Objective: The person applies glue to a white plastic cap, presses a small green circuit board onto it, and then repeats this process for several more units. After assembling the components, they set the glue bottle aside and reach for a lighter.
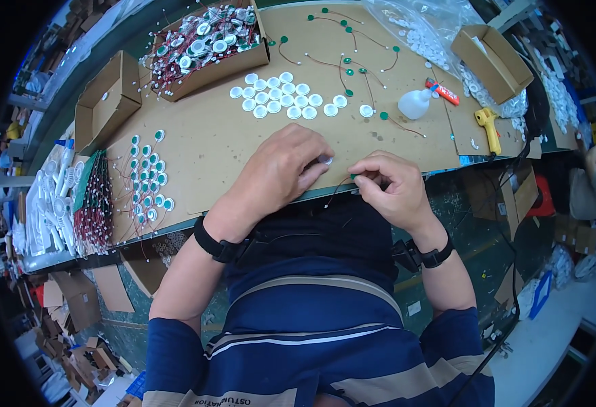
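Note:
Near the table's front edge, my left hand (281,166) is closed, with a white round disc (325,160) between thumb and fingers, mostly hidden by them. My right hand (398,191) pinches a small green round board (353,177) between thumb and forefinger. From the board a thin dark wire lead (332,195) hangs toward my lap, ending in a small pale connector. The two hands are a short way apart. Beyond them lies a cluster of white round discs (274,95), and farther back are loose green boards (349,72) with wires.
A cardboard box (260,57) of wired discs stands at the back left, beside another open box (135,88). Wired green-and-white discs (154,169) lie at left. A white squeeze bottle (414,104), a red-and-white tube (445,92) and a yellow glue gun (489,129) are at right.

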Demonstrator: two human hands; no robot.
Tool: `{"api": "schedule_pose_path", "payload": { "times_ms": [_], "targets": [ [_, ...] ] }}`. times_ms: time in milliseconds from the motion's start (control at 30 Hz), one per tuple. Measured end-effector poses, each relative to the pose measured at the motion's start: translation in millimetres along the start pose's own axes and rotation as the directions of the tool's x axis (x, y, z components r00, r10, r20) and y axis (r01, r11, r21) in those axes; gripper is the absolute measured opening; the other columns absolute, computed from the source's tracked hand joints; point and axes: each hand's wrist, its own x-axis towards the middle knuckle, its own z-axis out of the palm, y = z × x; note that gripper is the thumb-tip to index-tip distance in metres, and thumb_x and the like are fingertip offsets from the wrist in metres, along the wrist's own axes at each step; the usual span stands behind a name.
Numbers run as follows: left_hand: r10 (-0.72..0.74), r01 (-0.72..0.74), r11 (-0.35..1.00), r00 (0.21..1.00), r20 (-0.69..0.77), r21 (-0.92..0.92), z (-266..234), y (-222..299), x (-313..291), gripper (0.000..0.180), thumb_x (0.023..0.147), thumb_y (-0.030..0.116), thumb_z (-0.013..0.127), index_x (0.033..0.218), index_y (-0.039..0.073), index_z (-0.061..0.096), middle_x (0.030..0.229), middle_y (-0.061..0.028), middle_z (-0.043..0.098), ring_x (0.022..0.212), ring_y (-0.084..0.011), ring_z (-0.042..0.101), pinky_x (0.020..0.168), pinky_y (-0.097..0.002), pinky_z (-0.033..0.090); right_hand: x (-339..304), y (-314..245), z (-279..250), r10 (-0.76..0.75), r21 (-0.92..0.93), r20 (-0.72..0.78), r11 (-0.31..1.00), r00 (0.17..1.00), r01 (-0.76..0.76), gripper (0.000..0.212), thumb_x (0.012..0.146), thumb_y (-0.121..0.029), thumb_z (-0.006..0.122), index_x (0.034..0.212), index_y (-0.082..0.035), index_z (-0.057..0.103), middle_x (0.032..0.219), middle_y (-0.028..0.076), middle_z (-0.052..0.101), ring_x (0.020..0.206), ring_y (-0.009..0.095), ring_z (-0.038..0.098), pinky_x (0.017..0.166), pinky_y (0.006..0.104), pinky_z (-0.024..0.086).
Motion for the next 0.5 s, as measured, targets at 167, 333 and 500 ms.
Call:
{"api": "schedule_pose_path", "payload": {
  "times_ms": [167, 333, 500],
  "targets": [
    [0.138, -0.139, 0.989, 0.99, 0.014, 0.046, -3, -4, -2, 0.017, 0.086, 0.003, 0.082, 0.102, 0.003, 0.076, 0.105, -0.0094, 0.076, 0.103, -0.0323, 0.07, 0.09, -0.0447, 0.057, -1, 1, 1, 0.007, 0.013, -0.003, 1.0, 1.0, -0.007, 0.02, 0.093, 0.01, 0.071, 0.11, 0.003, 0.078, 0.099, 0.007, 0.074, 0.078, 0.009, 0.071, 0.067, 0.0233, 0.055],
    [0.147, -0.149, 0.979, 0.989, 0.028, 0.139, -3, -3, 0, 0.02, 0.084, 0.002, 0.084, 0.103, 0.006, 0.078, 0.106, -0.0079, 0.077, 0.098, -0.0297, 0.072, 0.086, -0.0421, 0.058, 4, -3, 1, -0.02, 0.011, -0.004, 1.0, 1.0, 0.02, 0.019, 0.093, 0.009, 0.071, 0.11, 0.003, 0.078, 0.099, 0.007, 0.074, 0.077, 0.009, 0.07, 0.068, 0.0231, 0.055],
    [0.045, -0.049, 0.994, 0.998, 0.045, 0.102, -1, -2, -2, 0.026, 0.086, 0.005, 0.081, 0.112, 0.006, 0.077, 0.103, -0.01, 0.076, 0.102, -0.0324, 0.071, 0.089, -0.0456, 0.056, 7, -11, 6, 0.006, 0.03, -0.028, 1.0, 1.0, -0.005, 0.017, 0.094, 0.007, 0.073, 0.11, 0.003, 0.078, 0.097, 0.005, 0.073, 0.078, 0.007, 0.069, 0.068, 0.0223, 0.054]
  ]
}}
